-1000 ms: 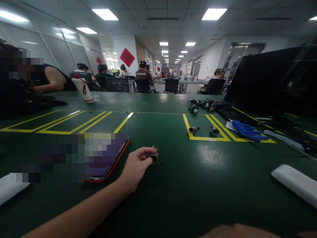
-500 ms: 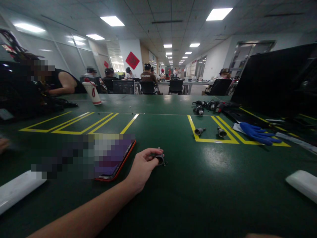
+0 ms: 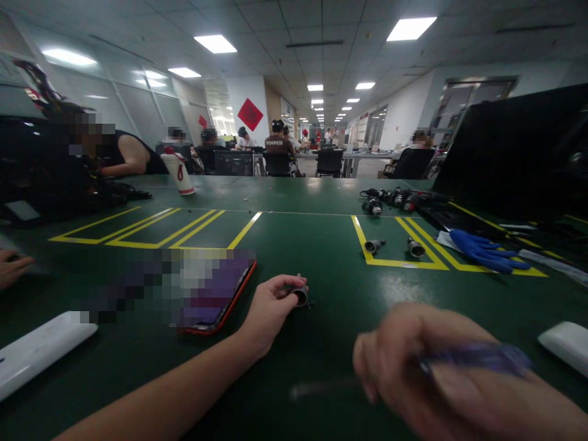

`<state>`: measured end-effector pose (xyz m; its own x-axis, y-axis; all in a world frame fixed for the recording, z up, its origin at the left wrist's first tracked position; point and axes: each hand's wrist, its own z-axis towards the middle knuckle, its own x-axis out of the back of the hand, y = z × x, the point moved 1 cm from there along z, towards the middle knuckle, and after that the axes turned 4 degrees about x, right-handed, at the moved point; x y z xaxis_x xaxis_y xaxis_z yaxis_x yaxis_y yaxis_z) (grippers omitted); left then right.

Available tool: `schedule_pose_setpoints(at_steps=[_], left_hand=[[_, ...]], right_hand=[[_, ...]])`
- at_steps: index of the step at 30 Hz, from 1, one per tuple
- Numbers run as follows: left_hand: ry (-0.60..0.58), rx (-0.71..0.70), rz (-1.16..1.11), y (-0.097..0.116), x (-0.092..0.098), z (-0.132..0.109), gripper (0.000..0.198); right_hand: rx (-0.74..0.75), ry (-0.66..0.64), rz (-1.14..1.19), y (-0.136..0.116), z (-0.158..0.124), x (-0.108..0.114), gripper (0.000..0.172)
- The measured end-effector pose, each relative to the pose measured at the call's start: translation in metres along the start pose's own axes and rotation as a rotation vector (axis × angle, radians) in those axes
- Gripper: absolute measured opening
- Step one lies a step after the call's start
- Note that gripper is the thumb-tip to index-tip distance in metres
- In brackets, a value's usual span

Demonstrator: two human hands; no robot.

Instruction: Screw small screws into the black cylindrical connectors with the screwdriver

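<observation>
My left hand (image 3: 271,309) grips a small grey metal cup-shaped part (image 3: 300,297) on the green table, its opening facing me. Tiny dark pieces (image 3: 311,304) lie just right of that part. In the lower right, my right hand (image 3: 427,361) is blurred by motion, its fingers wrapped round a screwdriver with a translucent purple-blue handle (image 3: 478,357). The thin shaft (image 3: 324,388) points left, below the metal part and apart from it. Two similar metal parts (image 3: 374,245) (image 3: 416,247) lie within yellow tape lines further back.
An orange-edged phone (image 3: 215,294) lies left of my left hand. White objects (image 3: 46,349) (image 3: 567,346) sit at both sides. Blue gloves (image 3: 487,251), tools (image 3: 395,197) and a dark monitor (image 3: 514,144) are at right. Another person's hand (image 3: 13,267) shows at the left edge.
My right hand has come into view from the bottom right with the screwdriver. My left hand still holds the metal part. The other person's hand shows more at the left edge.
</observation>
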<state>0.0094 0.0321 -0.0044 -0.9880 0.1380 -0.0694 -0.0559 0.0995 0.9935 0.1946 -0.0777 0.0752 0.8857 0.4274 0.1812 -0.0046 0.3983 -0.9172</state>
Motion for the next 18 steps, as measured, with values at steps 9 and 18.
schedule_pose_setpoints(at_steps=[9,18], left_hand=[[0.011,0.002,0.062,0.006,-0.001,-0.003,0.019],[0.015,0.01,0.045,0.008,-0.003,-0.004,0.023]], right_hand=[[-0.213,0.152,-0.015,0.076,0.037,0.027,0.035],[-0.278,0.14,-0.043,0.084,0.039,0.018,0.03]])
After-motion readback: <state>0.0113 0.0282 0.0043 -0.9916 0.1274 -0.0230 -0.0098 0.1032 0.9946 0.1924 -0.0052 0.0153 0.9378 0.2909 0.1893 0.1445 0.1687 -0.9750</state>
